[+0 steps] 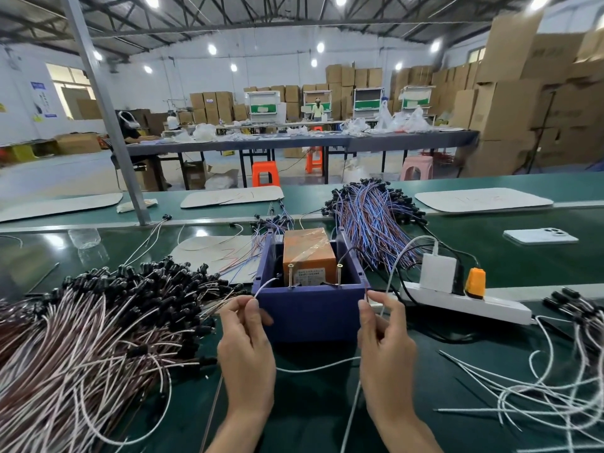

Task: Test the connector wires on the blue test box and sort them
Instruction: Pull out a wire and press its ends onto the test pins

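- Thumb and first finger of the left hand pinch one end of a thin white wire. Its tip pokes up near the left front corner of the blue test box.
- The right hand pinches a darker wire tip just beside the right front corner of the box. It looks like the other end of the same wire.
- The wire hangs in a loose loop between the two hands, low over the green belt.
- Two metal screws stand up inside the front of the box, with an orange block behind them. Neither wire tip touches a screw yet.
- I think this is the testing step, just about to start. The next move calls for lifting both tips up and in, so each one touches its own screw at the same time. The tips are small, so the hands need to go slow and steady.
- A big pile of brown and white wires with black ends lies to the left of the box. A bunch of blue and red wires lies behind it. Loose white wires lie to the right. I cannot tell which pile is for good ones.
- A white power strip with a white plug sits right of the box, and a phone lies farther back.
- The room is a big workshop with long tables, orange stools and tall stacks of cardboard boxes.
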